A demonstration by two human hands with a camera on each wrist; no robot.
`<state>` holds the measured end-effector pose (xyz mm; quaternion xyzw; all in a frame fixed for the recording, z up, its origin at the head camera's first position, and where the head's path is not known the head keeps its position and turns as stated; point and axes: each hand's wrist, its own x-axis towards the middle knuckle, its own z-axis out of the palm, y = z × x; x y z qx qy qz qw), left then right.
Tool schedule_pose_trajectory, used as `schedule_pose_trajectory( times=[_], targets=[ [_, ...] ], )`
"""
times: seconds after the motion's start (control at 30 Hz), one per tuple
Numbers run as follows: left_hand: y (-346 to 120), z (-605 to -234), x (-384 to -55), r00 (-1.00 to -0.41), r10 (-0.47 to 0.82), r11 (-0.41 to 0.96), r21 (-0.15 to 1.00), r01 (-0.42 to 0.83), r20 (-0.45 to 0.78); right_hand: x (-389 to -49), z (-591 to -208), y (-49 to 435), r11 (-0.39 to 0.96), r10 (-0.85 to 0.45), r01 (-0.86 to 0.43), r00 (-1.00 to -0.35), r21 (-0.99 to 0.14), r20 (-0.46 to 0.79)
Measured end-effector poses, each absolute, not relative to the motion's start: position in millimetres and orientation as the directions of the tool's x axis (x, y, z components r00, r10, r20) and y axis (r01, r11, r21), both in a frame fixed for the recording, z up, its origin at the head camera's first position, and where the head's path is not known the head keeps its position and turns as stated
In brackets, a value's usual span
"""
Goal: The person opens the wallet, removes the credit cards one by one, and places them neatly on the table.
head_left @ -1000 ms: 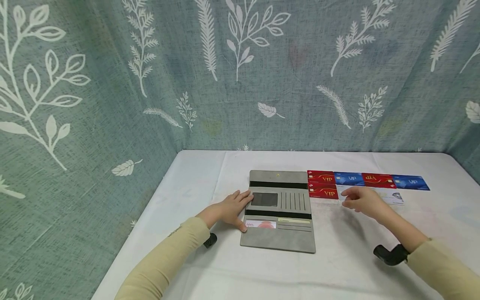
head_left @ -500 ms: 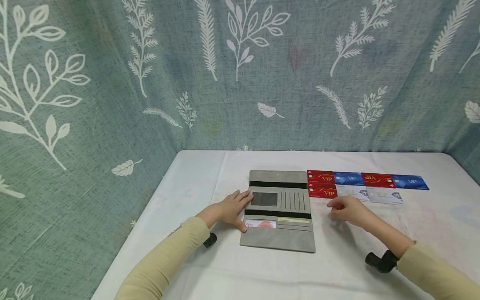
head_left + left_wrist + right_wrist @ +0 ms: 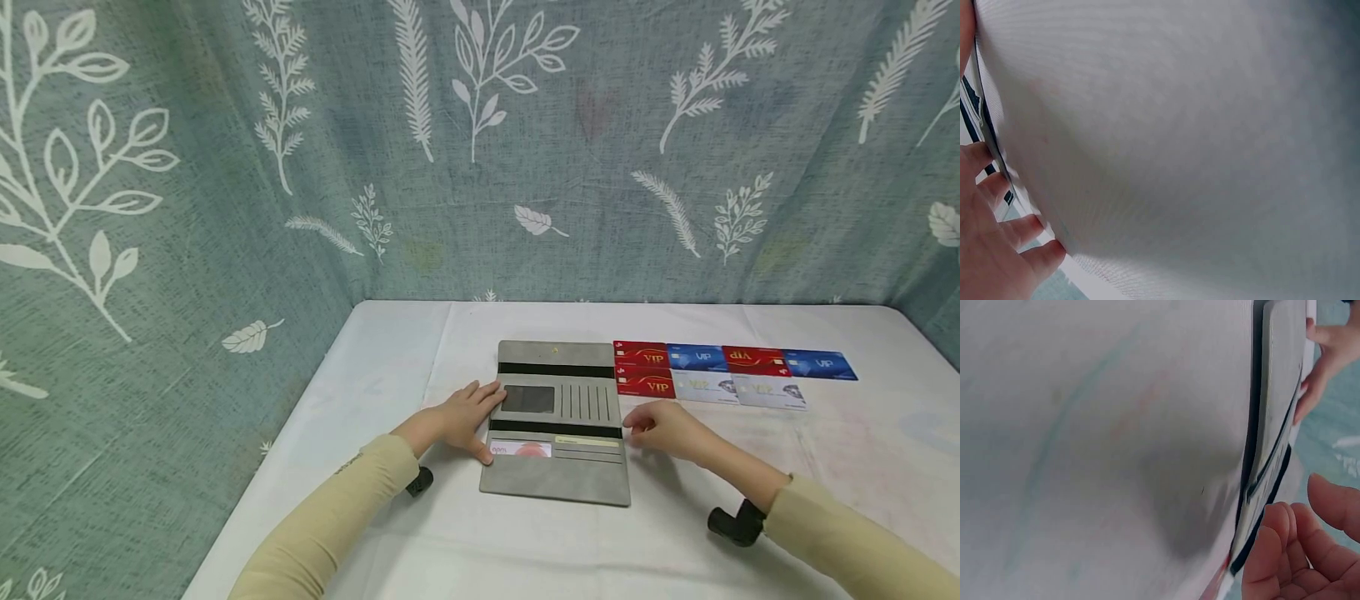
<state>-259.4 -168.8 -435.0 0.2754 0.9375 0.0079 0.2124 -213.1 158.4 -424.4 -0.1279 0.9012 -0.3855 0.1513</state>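
A grey wallet (image 3: 555, 492) lies unfolded on the white-covered table, with a dark window, upright slots and lower card slots. A white-and-pink card (image 3: 521, 448) sits in a lower left slot, and a pale yellow card (image 3: 587, 441) shows at the top of the slots beside it. My left hand (image 3: 468, 419) rests on the wallet's left edge, fingers spread. Close to the wallet's right edge is my right hand (image 3: 663, 427), its fingers loosely bent. In the right wrist view, thumb and fingers (image 3: 1300, 550) stand apart with nothing between them.
Right of the wallet lie rows of VIP cards: red cards (image 3: 645, 382), blue cards (image 3: 697, 357) and white cards (image 3: 768, 392). They nearly touch the wallet's upper right edge. A leaf-patterned curtain (image 3: 600, 233) hangs behind the table (image 3: 405, 350).
My right hand has moved left and toward me, from over the white cards to the wallet's right edge, uncovering those cards. My left hand has stayed in place.
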Motion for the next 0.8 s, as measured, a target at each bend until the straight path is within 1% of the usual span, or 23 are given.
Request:
schedule_pose_trajectory(
  times=[0.37, 0.6, 0.8],
  targets=[
    [-168, -434, -260, -0.755, 0.528, 0.843, 0.129, 0.522, -0.389, -212, -427, 141, 0.667, -0.417, -0.187, -0.896, -0.721, -0.154],
    [-168, -433, -259, -0.756, 0.524, 0.846, 0.141, 0.514, -0.392, -218, -430, 135, 0.688, -0.432, -0.199, -0.885, -0.698, -0.174],
    [-168, -431, -259, -0.753, 0.530, 0.842, 0.135, 0.523, -0.389, -221, -429, 132, 0.702, -0.423, -0.182, -0.884, -0.689, -0.197]
  ],
)
